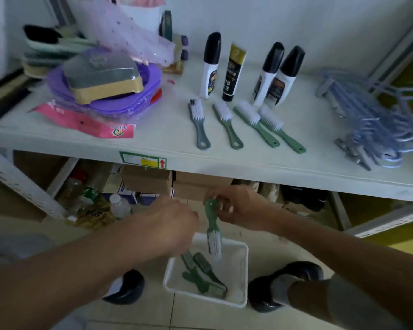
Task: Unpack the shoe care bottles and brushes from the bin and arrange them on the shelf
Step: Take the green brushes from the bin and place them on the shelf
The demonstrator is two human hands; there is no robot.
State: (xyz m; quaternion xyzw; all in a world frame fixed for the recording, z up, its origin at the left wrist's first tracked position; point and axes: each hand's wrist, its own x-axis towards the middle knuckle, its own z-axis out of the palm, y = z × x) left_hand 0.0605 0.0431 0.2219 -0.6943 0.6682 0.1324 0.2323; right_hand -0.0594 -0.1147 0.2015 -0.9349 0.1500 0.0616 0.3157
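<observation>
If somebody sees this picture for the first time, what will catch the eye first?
The right hand pinches a green brush by its handle above the white bin on the floor. On the shelf, four bottles stand in a row, with four brushes lying before them.

Dim, soft, motion-blurred, edge-warped.

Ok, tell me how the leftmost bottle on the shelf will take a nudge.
The leftmost bottle stands tall on a narrow base, so a push near its top would probably tip it. It would likely knock the tube close beside it. Its smooth plastic looks rigid and perhaps slippery to grip.
</observation>
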